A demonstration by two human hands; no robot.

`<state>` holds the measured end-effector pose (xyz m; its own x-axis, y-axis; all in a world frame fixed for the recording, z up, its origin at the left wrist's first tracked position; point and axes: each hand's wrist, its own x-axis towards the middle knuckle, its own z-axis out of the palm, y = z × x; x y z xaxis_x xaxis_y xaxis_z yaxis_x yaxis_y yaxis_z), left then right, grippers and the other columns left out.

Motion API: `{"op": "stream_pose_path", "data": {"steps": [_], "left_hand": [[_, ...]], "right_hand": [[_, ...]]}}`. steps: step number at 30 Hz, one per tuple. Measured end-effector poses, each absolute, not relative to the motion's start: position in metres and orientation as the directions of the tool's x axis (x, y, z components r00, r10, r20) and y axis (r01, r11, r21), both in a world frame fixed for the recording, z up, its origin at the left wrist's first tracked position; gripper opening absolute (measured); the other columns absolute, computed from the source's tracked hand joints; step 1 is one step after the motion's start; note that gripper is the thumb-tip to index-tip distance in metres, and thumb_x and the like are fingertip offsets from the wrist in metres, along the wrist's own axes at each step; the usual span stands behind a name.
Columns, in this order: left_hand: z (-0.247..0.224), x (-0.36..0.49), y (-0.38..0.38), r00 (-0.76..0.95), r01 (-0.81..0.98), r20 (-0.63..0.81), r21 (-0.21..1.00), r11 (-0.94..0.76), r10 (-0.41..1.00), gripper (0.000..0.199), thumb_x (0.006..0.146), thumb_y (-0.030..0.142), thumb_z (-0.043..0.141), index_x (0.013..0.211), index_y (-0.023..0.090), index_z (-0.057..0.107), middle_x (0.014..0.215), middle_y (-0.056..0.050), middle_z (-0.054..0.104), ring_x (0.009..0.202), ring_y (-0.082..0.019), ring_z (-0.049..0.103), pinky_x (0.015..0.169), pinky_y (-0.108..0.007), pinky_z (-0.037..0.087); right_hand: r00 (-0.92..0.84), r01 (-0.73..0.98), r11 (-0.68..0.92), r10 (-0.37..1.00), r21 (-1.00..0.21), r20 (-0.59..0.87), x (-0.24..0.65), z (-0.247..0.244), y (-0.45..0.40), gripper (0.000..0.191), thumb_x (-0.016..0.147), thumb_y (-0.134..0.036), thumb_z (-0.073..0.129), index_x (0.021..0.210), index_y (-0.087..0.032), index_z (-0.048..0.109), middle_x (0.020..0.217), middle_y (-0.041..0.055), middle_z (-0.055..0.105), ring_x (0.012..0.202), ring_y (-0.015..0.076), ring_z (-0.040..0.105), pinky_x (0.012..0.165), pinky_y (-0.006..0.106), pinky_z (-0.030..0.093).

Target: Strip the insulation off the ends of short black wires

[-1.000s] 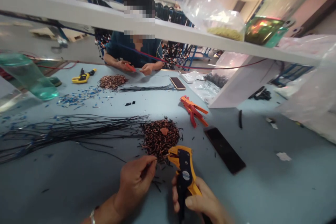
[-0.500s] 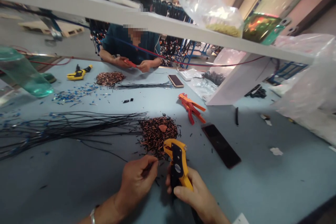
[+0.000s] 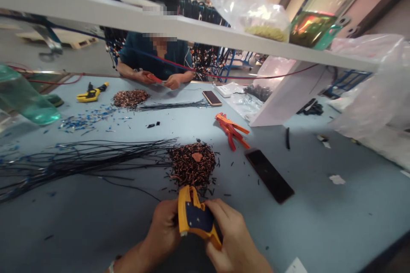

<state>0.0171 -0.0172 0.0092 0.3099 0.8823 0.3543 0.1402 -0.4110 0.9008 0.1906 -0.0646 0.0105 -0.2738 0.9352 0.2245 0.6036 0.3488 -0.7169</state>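
My right hand (image 3: 235, 234) is wrapped round yellow and dark-blue wire strippers (image 3: 197, 217), whose jaw end is turned toward my left hand. Closed just left of the tool, my left hand (image 3: 165, 226) pinches a thin black wire (image 3: 141, 188) that trails off to the left. The strippers' head hides my left fingertips and the wire's end, so I cannot tell whether the wire sits in the jaws. Directly beyond the tool lies a pile of short black and copper-coloured scraps (image 3: 192, 168). A bundle of long black wires (image 3: 105, 158) stretches leftward from that pile.
Red-orange pliers (image 3: 231, 131) and a dark phone (image 3: 269, 175) lie to the right. A white shelf (image 3: 192, 30) crosses above the table. Opposite, a person's hands (image 3: 173, 81) hold a red tool. A green bottle (image 3: 28, 98) leans at left, near yellow strippers (image 3: 91, 93).
My right hand has tilted the strippers leftward and brought them against my left hand. The wire end that showed at my left fingertips is now hidden behind the tool.
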Motion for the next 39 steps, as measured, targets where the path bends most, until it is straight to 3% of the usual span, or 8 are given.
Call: {"op": "stream_pose_path", "data": {"steps": [5,11,19,27,31,34,36,39], "left_hand": [[0.013,0.017,-0.014,0.319,0.112,0.372,0.899,-0.424,0.872,0.023,0.082,0.035,0.064,0.069,0.018,0.072,0.059,-0.001,0.073,0.050,-0.015,0.068,0.049,-0.017,0.055],[0.015,0.015,-0.010,0.372,0.125,0.426,0.857,-0.500,0.825,0.040,0.083,0.051,0.060,0.064,0.018,0.073,0.052,-0.001,0.070,0.042,-0.014,0.064,0.044,-0.016,0.053],[0.011,0.011,-0.002,0.341,0.275,0.503,0.755,-0.596,0.794,0.049,0.084,0.058,0.054,0.054,0.021,0.066,0.042,0.004,0.064,0.031,-0.012,0.059,0.032,-0.012,0.046],[0.013,0.015,-0.005,0.324,0.342,0.513,0.720,-0.604,0.795,0.032,0.085,0.029,0.053,0.057,0.018,0.065,0.043,0.003,0.064,0.033,-0.011,0.059,0.035,-0.012,0.046],[0.007,0.018,-0.010,0.332,0.344,0.493,0.731,-0.590,0.804,0.021,0.082,0.015,0.048,0.071,0.017,0.066,0.056,0.002,0.068,0.045,-0.010,0.064,0.045,-0.012,0.049],[-0.002,0.016,-0.010,0.285,0.380,0.488,0.733,-0.564,0.825,0.018,0.085,0.016,0.051,0.075,0.018,0.066,0.058,0.002,0.067,0.046,-0.009,0.061,0.047,-0.013,0.047],[-0.009,0.013,-0.009,0.222,0.433,0.487,0.727,-0.533,0.845,0.015,0.086,0.019,0.054,0.078,0.019,0.067,0.060,0.002,0.066,0.049,-0.009,0.060,0.049,-0.014,0.047],[-0.017,0.009,-0.007,0.170,0.489,0.486,0.713,-0.502,0.857,0.012,0.087,0.023,0.058,0.082,0.021,0.070,0.068,0.001,0.069,0.059,-0.011,0.064,0.057,-0.017,0.050]], "right_hand": [[-0.257,0.595,0.307,0.948,-0.743,0.186,0.191,0.020,-0.062,0.057,0.058,-0.011,0.050,0.115,-0.015,0.054,0.100,0.0129,0.065,0.089,0.0272,0.062,0.080,0.039,0.051],[-0.246,0.594,0.277,0.957,-0.755,0.157,0.189,0.025,-0.058,0.043,0.056,-0.015,0.049,0.099,-0.017,0.059,0.089,0.0098,0.066,0.080,0.0241,0.062,0.072,0.034,0.050],[-0.257,0.756,0.362,0.930,-0.545,0.262,0.183,-0.002,-0.046,0.022,0.061,-0.025,0.050,0.079,-0.017,0.059,0.065,0.0079,0.066,0.055,0.0198,0.059,0.048,0.027,0.044],[-0.229,0.725,0.317,0.948,-0.611,0.220,0.186,-0.005,-0.047,0.021,0.059,-0.018,0.049,0.079,-0.017,0.058,0.067,0.0078,0.067,0.057,0.0212,0.062,0.050,0.028,0.043],[-0.173,0.633,0.255,0.967,-0.731,0.187,0.190,0.001,-0.052,0.024,0.062,-0.014,0.050,0.084,-0.017,0.059,0.066,0.0050,0.065,0.056,0.0188,0.059,0.052,0.027,0.040],[-0.100,0.523,0.110,0.993,-0.845,0.067,0.196,0.007,-0.054,0.008,0.068,-0.018,0.055,0.075,-0.017,0.058,0.057,-0.0011,0.055,0.049,0.0134,0.048,0.048,0.024,0.035],[-0.053,0.354,-0.040,0.997,-0.934,-0.063,0.203,0.009,-0.055,0.010,0.073,-0.027,0.060,0.073,-0.016,0.058,0.055,-0.0033,0.049,0.048,0.0119,0.045,0.047,0.023,0.033],[-0.142,-0.089,-0.205,0.971,-0.975,-0.192,0.214,0.007,-0.054,0.036,0.072,-0.041,0.069,0.094,-0.013,0.062,0.071,0.0024,0.061,0.061,0.0161,0.058,0.057,0.027,0.044]]}}
